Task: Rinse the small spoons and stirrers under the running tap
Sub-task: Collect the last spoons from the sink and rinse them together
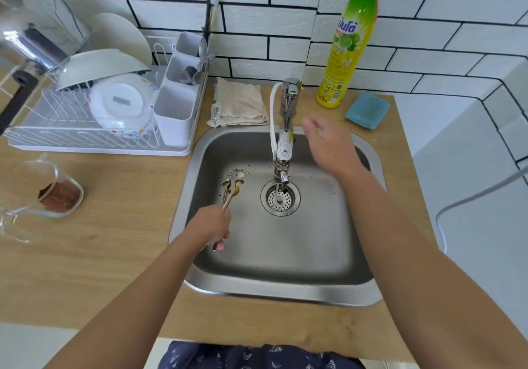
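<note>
Bright, even daylight, soft shadows inside the steel sink [285, 291], mild glare on the tap [287, 103], right hand [328, 143] motion-blurred, wide-angle bending at the edges, blurred glass jug [31, 197] at left.

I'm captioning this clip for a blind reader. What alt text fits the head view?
Over a steel sink, the left hand grips a bundle of small spoons, bowls pointing away, left of the tap. The right hand is open beside the tap. A dish rack and soap bottle stand behind.
</note>
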Motion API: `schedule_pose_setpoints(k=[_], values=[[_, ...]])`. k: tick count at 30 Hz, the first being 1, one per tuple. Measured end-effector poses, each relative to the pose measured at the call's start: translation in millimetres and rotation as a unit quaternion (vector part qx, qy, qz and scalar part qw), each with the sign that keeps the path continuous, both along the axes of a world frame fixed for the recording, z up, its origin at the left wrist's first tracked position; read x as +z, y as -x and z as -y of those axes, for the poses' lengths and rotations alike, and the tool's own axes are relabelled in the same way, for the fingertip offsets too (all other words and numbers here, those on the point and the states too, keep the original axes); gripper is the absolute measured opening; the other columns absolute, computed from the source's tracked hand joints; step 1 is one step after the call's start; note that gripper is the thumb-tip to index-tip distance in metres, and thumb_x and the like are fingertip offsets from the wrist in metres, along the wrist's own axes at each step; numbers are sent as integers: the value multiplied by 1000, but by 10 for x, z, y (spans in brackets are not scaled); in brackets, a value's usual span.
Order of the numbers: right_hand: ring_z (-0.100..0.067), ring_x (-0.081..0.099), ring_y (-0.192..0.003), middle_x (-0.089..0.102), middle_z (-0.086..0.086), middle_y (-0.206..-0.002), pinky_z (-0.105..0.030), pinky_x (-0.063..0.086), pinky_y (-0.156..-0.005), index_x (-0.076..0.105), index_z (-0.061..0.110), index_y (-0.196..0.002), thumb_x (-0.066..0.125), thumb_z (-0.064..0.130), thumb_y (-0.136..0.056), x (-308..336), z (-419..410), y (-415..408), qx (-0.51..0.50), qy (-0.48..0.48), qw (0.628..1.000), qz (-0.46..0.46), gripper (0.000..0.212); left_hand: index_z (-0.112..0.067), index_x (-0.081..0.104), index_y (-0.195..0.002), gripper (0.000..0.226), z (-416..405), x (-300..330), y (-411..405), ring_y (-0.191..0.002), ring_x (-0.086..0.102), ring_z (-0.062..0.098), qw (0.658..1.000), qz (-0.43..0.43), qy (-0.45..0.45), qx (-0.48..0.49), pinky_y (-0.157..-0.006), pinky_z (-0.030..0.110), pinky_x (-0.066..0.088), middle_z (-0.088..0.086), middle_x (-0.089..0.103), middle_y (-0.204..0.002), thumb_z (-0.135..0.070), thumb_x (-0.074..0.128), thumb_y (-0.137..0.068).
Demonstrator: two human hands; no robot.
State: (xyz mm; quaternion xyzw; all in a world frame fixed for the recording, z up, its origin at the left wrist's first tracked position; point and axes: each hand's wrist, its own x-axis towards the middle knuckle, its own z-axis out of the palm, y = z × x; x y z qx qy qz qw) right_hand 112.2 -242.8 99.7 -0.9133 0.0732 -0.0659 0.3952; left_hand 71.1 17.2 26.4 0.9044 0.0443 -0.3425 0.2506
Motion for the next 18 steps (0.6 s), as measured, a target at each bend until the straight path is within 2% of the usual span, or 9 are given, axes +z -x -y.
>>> schedule_pose_setpoints(k=[3, 5, 7, 10, 12, 13, 15, 16, 18], values=[[-14, 44, -137, 54, -12, -148, -18, 23, -96, 65, 16, -121, 29, 53, -107, 295, -141, -402, 55, 27, 998, 6, 53, -12, 48, -79, 28, 0, 34, 16, -44, 59, 14, 1000, 18, -2, -8, -49, 25, 47, 8, 70, -78, -18, 36, -104], [-20, 25, -153, 35, -14, -164, -25, 20, -109, 58, 12, -136, 20, 60, -107, 376, -205, -561, 100, 75, 990, -63, 67, -12, 49, -81, 27, -3, 50, 26, -44, 59, 13, 1000, 20, -2, -5, -50, 25, 48, 7, 70, -76, -20, 37, -104], [-25, 19, -157, 23, -13, -170, -38, 17, -122, 39, 10, -156, 13, 67, -103, 415, -259, -596, 102, 97, 985, -104, 82, -14, 47, -80, 26, 3, 77, 33, -51, 64, 16, 999, 25, -10, -22, -54, 26, 50, 9, 71, -81, -20, 39, -104], [-31, 27, -153, 27, -14, -168, -44, 22, -120, 33, 13, -159, 7, 73, -99, 427, -289, -518, 94, 118, 981, -123, 89, -15, 46, -80, 25, 11, 106, 42, -63, 72, 23, 999, 19, -21, -41, -62, 31, 56, 10, 73, -85, -20, 41, -104], [-25, 25, -154, 27, -7, -169, -41, 17, -121, 34, 19, -159, 11, 72, -100, 401, -261, -444, 99, 67, 985, -121, 83, -12, 50, -87, 26, 14, 95, 41, -50, 68, 17, 1000, 21, 0, -1, -52, 28, 52, 7, 71, -79, -25, 37, -105], [-18, 33, -151, 37, 2, -165, -36, 19, -119, 44, 28, -154, 17, 73, -100, 386, -236, -392, 79, -3, 991, -112, 76, -12, 51, -90, 27, 20, 97, 44, -43, 63, 13, 999, 22, 12, 25, -47, 24, 47, 5, 70, -75, -27, 35, -105], [3, 53, -125, 62, 25, -137, -25, 29, -110, 69, 42, -126, 32, 74, -97, 340, -192, -265, 4, -161, 984, -76, 57, -12, 51, -96, 26, 29, 120, 48, -39, 59, 10, 999, 26, 21, 42, -45, 22, 45, 5, 69, -74, -30, 35, -105], [4, 56, -116, 67, 25, -127, -26, 35, -107, 72, 41, -118, 39, 73, -96, 278, -154, -198, -30, -193, 979, -56, 51, -12, 51, -97, 26, 26, 132, 54, -39, 59, 10, 998, 30, 25, 44, -45, 22, 45, 5, 69, -75, -30, 35, -105], [-5, 64, -100, 70, 16, -107, -34, 52, -93, 66, 35, -100, 53, 63, -93, 54, -40, -29, -99, -152, 983, -27, 32, -13, 51, -97, 26, 21, 172, 71, -40, 60, 11, 998, 39, 30, 48, -43, 22, 44, 6, 69, -75, -31, 34, -105]])
